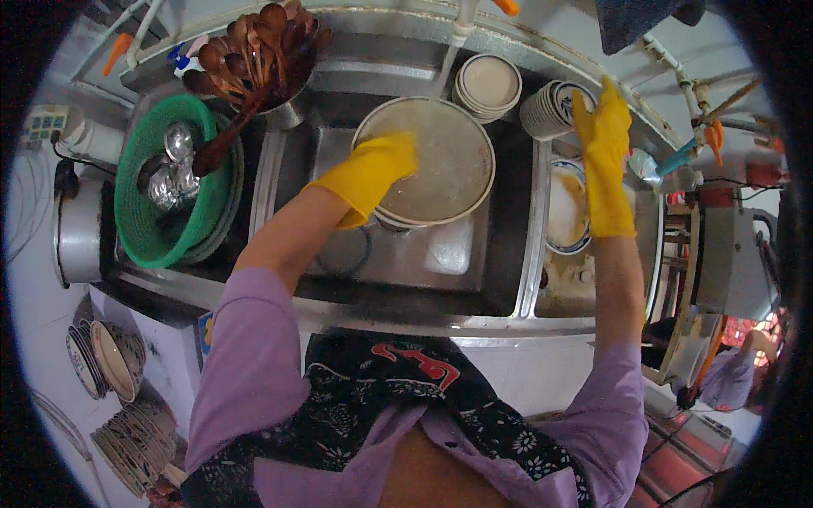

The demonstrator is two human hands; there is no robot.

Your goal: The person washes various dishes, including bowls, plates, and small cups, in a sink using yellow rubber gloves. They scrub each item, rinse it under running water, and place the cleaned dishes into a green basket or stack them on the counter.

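Observation:
My left hand [384, 166], in a yellow rubber glove, reaches into a large round basin [444, 213] of cloudy water in the middle sink; its fingertips are under the water, so what they hold is hidden. My right hand [600, 140], gloved alike, is at a stack of small bowls [545, 114] on the right divider, its thumb by the top bowl; whether it grips one is unclear. A second stack of small bowls [489, 86] stands behind the basin. Water runs from a pipe [448, 63] into the basin. Below my right hand, a blue-rimmed bowl [562, 216] holds white suds.
At the left, a green plastic basket [136, 219] holds shiny metal pieces. Wooden ladles [254, 57] fill a metal pot [289, 114] behind it. Stacked dishes [114, 362] stand at the lower left. A metal divider [532, 254] separates the middle and right sinks. Another person's sleeve [727, 381] shows far right.

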